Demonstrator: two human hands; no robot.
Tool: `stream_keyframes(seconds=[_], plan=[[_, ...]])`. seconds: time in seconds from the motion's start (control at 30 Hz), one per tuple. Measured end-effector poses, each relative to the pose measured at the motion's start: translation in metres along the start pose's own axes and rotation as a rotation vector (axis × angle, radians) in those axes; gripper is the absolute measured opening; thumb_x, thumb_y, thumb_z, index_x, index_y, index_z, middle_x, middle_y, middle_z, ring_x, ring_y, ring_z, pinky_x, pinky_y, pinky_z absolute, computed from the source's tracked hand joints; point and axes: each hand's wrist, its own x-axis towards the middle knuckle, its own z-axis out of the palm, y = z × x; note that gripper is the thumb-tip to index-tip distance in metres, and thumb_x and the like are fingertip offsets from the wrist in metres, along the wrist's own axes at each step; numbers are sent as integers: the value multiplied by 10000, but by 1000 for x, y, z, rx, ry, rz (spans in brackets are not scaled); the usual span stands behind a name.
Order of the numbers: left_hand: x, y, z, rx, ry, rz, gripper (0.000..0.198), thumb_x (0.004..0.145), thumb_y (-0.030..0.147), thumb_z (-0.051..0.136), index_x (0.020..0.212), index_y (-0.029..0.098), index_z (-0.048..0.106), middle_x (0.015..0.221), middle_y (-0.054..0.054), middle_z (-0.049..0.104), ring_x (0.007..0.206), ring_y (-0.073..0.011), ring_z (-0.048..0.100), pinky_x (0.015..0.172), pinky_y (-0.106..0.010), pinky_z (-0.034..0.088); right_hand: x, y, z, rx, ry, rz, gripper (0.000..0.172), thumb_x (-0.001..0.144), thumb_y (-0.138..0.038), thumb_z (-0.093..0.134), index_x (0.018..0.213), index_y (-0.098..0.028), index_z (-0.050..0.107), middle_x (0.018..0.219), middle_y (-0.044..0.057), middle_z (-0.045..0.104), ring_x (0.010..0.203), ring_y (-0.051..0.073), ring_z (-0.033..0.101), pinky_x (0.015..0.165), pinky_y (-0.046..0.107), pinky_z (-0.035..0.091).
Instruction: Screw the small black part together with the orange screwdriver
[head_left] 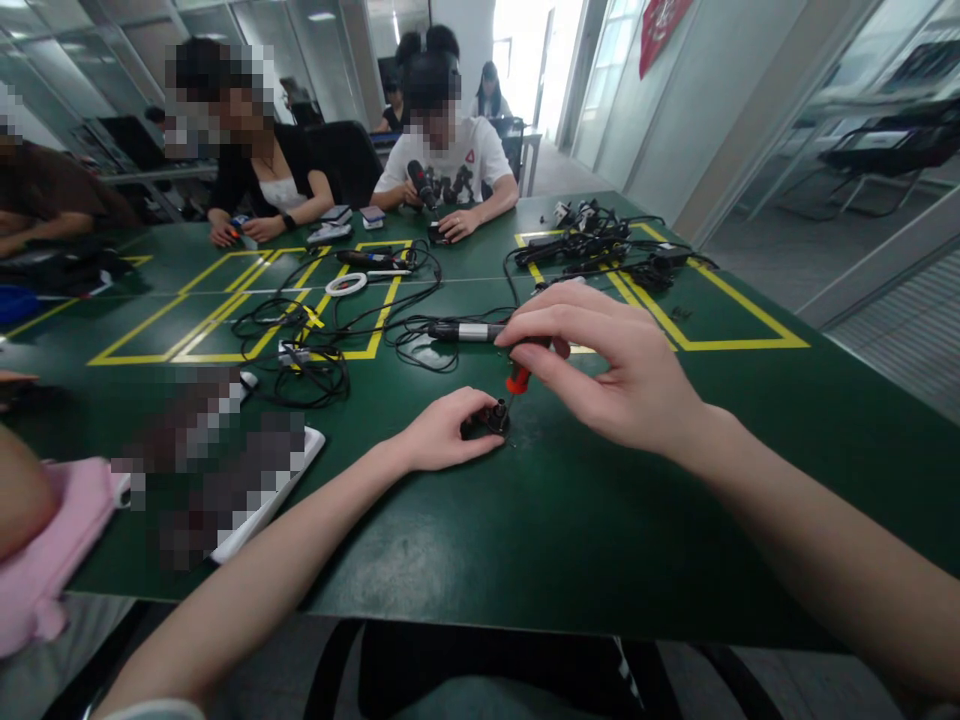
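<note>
On the green table [420, 540], my left hand [450, 430] holds a small black round part [496, 418] with a short upright post, thumb and fingers closed around its sides. My right hand [600, 365] grips a screwdriver [517, 380] with a black and red handle. Its thin shaft points down and meets the black part at its right side; the exact contact is too small to make out. Just beyond my right hand lies a black and silver cylindrical tool [465, 332] with a cable.
Tangled black cables [300, 370] lie to the left, and a pile of corded black devices [592, 240] lies at the back right. Yellow tape [375, 330] marks rectangles on the table. Across it, a person in a white shirt [450, 160] holds a power tool. A white-edged tablet-like object [277, 500] lies near my left forearm.
</note>
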Motion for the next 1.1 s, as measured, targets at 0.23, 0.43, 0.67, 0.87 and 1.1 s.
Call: stream_keyframes(seconds=[0.23, 0.43, 0.67, 0.87, 1.1], plan=[[-1, -2, -3, 152, -3, 129, 308, 992, 432, 693, 1205, 209, 696, 1142, -109, 748, 1071, -282, 705, 951, -416, 592, 18, -3, -7, -14, -199, 20, 249, 981, -135, 534, 1003, -118, 781, 896, 61, 788, 764, 155, 671, 734, 282, 476], [-2, -3, -6, 223, -24, 153, 321, 1020, 467, 664, 1224, 223, 703, 1139, -101, 739, 1081, -275, 717, 961, -398, 593, 39, -13, -4, -282, -417, 202, 349, 1035, -315, 516, 863, -154, 773, 692, 35, 679, 630, 149, 541, 647, 306, 291], [-4, 3, -8, 248, -32, 155, 297, 1034, 475, 648, 1131, 200, 702, 1069, -101, 731, 997, -257, 703, 866, -352, 578, 52, -24, -8, -644, -565, 358, 360, 1066, -301, 430, 1041, -191, 771, 746, 88, 705, 660, 212, 574, 617, 335, 189], [-7, 4, -9, 250, -24, 163, 300, 1043, 476, 636, 1099, 190, 705, 1046, -99, 735, 962, -253, 698, 836, -351, 570, 51, -22, -13, -627, -610, 357, 361, 1101, -422, 468, 980, -204, 729, 745, 76, 687, 695, 229, 611, 616, 330, 195], [-10, 4, -10, 271, -14, 169, 336, 1056, 488, 616, 1177, 190, 717, 1062, -105, 746, 975, -261, 711, 842, -356, 580, 48, -21, -12, -416, -592, 363, 147, 951, -240, 579, 1051, -203, 680, 860, 34, 720, 732, 188, 584, 648, 312, 285]])
